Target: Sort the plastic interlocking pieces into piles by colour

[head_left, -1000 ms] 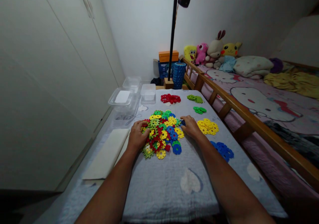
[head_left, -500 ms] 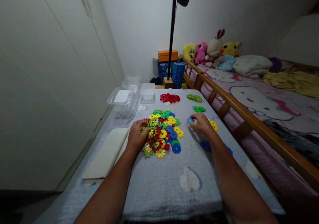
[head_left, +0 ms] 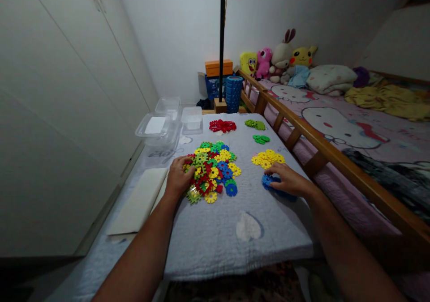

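Observation:
My left hand [head_left: 180,176] rests against the left edge of a mixed pile of plastic snowflake pieces [head_left: 214,172] in red, yellow, blue and green. Its thumb and fingers are apart on the pieces. On the right, my right hand [head_left: 289,180] is closed on a blue snowflake disc [head_left: 267,181], low over a group of blue discs [head_left: 287,196] that it partly hides. Just beyond that hand lie yellow discs [head_left: 266,158]. Farther back are green discs [head_left: 261,139], light green pieces [head_left: 255,124] and a heap of red pieces [head_left: 222,125].
Clear plastic boxes [head_left: 192,117] stand at the back left of the cloth-covered table [head_left: 208,244]. A folded cream board [head_left: 139,201] lies by my left forearm. A wooden bed rail [head_left: 316,152] runs along the right side, and a black pole [head_left: 222,47] rises behind the table.
My right hand has moved toward me and to the right with the blue disc, from beside the yellow discs to the blue group. My left hand stays at the pile; the view has shifted slightly.

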The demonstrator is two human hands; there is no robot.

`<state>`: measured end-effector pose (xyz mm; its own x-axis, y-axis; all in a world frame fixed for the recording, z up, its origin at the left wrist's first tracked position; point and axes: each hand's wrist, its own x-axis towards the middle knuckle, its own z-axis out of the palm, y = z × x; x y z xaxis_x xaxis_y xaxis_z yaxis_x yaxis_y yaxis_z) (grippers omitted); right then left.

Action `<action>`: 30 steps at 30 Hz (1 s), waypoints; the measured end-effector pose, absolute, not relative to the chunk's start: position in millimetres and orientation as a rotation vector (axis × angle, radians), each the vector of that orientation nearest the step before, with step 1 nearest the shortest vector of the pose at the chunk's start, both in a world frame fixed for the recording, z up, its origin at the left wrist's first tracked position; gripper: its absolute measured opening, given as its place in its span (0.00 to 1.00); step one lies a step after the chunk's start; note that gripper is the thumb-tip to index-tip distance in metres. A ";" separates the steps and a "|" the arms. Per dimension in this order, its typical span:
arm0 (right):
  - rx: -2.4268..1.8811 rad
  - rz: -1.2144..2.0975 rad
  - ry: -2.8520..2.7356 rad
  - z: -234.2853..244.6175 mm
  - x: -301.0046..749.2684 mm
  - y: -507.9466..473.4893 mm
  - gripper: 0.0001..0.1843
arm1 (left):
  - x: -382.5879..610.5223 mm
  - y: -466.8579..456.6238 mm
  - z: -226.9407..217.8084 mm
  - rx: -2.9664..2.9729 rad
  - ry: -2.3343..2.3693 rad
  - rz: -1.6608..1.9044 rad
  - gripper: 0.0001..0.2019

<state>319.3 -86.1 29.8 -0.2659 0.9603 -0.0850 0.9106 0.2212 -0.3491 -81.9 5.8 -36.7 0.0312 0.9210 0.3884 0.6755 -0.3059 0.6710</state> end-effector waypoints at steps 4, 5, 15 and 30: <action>-1.897 0.475 -2.393 31.9 313.2 -99.4 0.21 | -81.7 5.5 -36.4 2.012 1.636 1.150 0.11; -1.923 0.466 -2.395 31.6 311.7 -101.3 0.22 | -81.6 5.4 -35.9 2.012 1.635 1.148 0.11; -1.942 0.454 -2.416 25.7 300.6 -98.0 0.12 | -81.2 1.6 -31.6 2.011 1.635 1.119 0.11; -1.702 0.207 -2.221 -0.3 176.7 -54.9 0.24 | -78.2 -1.1 -29.2 1.978 1.627 1.143 0.09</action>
